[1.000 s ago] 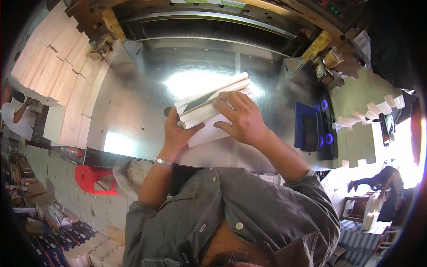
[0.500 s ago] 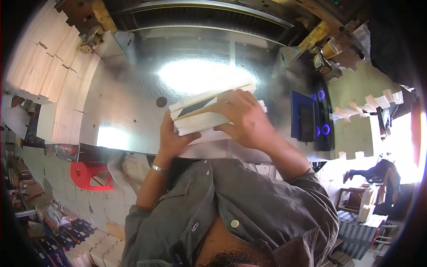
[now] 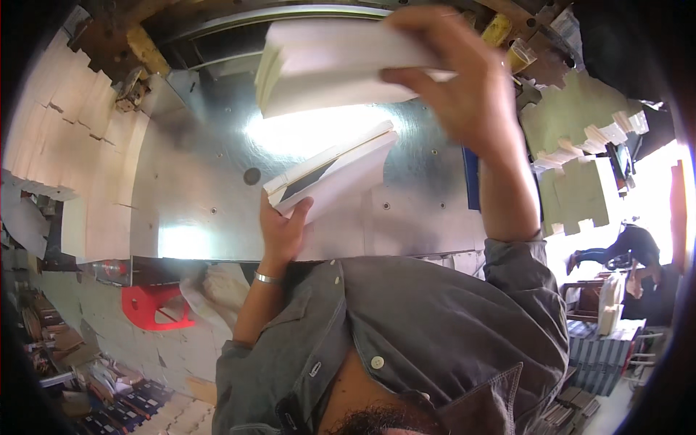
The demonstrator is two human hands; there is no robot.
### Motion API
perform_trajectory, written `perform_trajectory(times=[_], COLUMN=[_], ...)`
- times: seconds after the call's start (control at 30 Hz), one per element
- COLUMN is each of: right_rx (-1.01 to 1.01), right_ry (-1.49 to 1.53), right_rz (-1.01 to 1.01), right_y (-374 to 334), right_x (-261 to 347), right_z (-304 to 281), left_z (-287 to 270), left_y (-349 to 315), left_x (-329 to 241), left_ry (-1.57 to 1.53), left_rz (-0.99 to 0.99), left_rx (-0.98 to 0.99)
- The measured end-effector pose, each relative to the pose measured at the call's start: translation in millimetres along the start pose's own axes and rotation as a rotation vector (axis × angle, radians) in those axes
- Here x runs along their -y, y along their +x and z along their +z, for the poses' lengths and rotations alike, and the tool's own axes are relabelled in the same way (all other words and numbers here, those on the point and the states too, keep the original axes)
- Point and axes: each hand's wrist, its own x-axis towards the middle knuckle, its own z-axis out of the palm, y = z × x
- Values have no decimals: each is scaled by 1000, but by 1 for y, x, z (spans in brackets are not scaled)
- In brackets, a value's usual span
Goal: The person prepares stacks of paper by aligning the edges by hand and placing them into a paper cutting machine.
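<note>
My left hand (image 3: 284, 228), with a metal band on its wrist, grips the near left end of a thin stack of books (image 3: 344, 172). That stack has white page edges and a dark strip along one side, and it tilts up to the right above the metal table. Raised toward the far side, my right hand (image 3: 464, 90) pinches another pale, thick book block (image 3: 330, 69) by its right end, thumb below and fingers above. This block is somewhat blurred, and its page edges show at its left end. The two pieces are apart.
The shiny metal table (image 3: 196, 181) has a dark round hole. Tall stacks of page blocks (image 3: 94, 152) line its left side, and stepped stacks (image 3: 576, 192) stand at the right. A red plastic stool (image 3: 156, 308) is below left. Another person (image 3: 632, 246) bends over at far right.
Both hands held the books together before. My right hand has lifted one block up and away toward the far side, while my left keeps the rest near the same place.
</note>
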Motion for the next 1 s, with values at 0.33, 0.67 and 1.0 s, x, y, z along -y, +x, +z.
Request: perform_trajectory(times=[0.33,0.67,1.0], right_rx=[695,350,215], right_ry=[350,1245,873], right_rz=[191,766,991], right_y=[-53,-160,-204], right_x=[-15,-75,-5], right_z=[105,95,121], left_z=[6,-7,-18], left_y=[17,16,11], left_x=[-20,-2,-4], left_ry=[-57,18,157], left_rz=[102,6,6], left_rx=[-31,52,97])
